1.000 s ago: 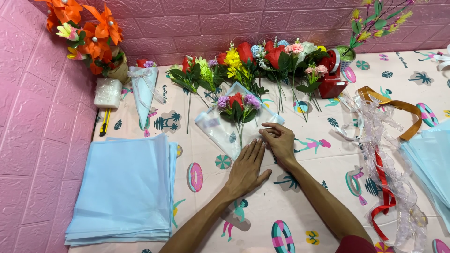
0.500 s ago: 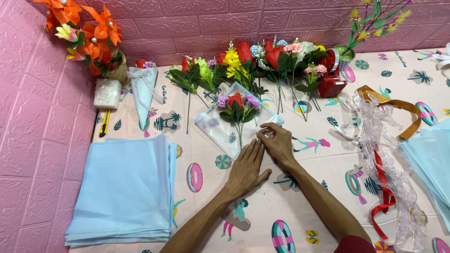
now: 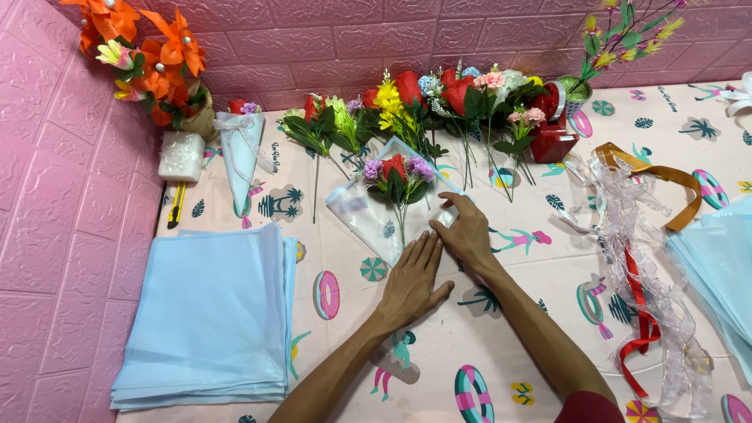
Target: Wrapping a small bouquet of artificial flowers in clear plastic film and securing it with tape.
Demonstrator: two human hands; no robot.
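Note:
A small bunch of artificial flowers (image 3: pixel 397 174), red with purple, lies on a clear wrapping sheet (image 3: pixel 362 213) in the middle of the patterned tablecloth (image 3: pixel 501 329). My left hand (image 3: pixel 413 282) rests flat on the near corner of the sheet, fingers together, pointing at the stems. My right hand (image 3: pixel 464 233) pinches the sheet's right edge beside the stems, fingers curled over it.
A stack of light blue sheets (image 3: pixel 211 317) lies at the left, another (image 3: pixel 721 270) at the right edge. Loose artificial flowers (image 3: pixel 439 106) line the back. A wrapped cone bouquet (image 3: pixel 241 153), a yellow cutter (image 3: pixel 178 205), tangled ribbons (image 3: pixel 638 243) and a red ribbon spool (image 3: pixel 553 133) lie around.
My right hand has shifted slightly along the sheet's right edge; my left hand has stayed flat on the sheet. The flowers have not moved.

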